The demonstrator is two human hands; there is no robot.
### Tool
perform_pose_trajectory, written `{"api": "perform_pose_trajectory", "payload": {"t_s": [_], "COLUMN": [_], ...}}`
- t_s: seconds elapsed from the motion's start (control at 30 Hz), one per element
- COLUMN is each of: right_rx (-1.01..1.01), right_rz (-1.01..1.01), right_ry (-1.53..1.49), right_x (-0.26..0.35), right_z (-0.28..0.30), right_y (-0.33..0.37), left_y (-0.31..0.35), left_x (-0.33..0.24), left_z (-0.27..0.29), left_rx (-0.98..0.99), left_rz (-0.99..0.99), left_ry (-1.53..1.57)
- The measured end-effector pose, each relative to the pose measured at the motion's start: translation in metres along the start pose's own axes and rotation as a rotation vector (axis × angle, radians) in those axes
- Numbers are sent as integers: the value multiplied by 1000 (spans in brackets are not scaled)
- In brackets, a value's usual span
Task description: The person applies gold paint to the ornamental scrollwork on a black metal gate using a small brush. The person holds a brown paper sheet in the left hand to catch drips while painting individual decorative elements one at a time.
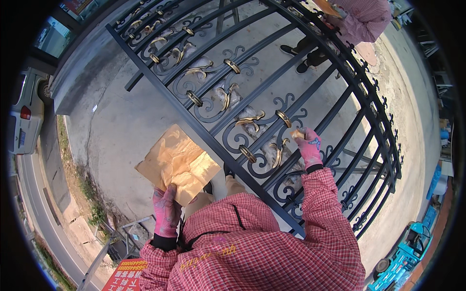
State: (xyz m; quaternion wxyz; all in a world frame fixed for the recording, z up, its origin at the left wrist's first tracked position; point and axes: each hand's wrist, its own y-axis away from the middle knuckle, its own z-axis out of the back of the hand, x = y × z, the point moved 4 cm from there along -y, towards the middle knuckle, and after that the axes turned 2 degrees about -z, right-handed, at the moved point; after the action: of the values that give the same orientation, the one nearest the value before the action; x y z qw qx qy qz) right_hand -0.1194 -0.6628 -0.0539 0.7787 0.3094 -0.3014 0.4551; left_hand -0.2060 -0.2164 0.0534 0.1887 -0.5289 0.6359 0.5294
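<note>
My left hand, in a pink glove with bare-looking thumb, grips the lower edge of a brown cardboard sheet smeared with shiny gold paint. Over the black wrought-iron panel, my right hand, in a pink glove, pinches a small tan piece, perhaps sponge. That piece is close to a gold collar on one bar; whether they touch, I cannot tell. Gold-coloured leaves and more collars stand out among the black scrolls. The sheet is to the left of the panel, apart from it.
At the far side, a co-worker in a checked sleeve holds a brown sheet by the panel's curved top. A silver van is at the left. A turquoise cargo tricycle stands at lower right, a red sign at lower left.
</note>
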Motion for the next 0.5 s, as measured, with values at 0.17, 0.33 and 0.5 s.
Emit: {"api": "perform_pose_trajectory", "payload": {"t_s": [0.17, 0.33, 0.5], "right_rx": [122, 292, 450], "right_rz": [-167, -210, -176], "right_ry": [-674, -1183, -1385], "right_x": [20, 63, 74], "right_z": [-1, -20, -32], "right_y": [58, 130, 192], "left_y": [6, 26, 47], "left_x": [6, 5, 24], "left_z": [16, 39, 71], "left_rx": [91, 170, 194], "left_rz": [17, 30, 90], "left_ry": [10, 29, 35]}}
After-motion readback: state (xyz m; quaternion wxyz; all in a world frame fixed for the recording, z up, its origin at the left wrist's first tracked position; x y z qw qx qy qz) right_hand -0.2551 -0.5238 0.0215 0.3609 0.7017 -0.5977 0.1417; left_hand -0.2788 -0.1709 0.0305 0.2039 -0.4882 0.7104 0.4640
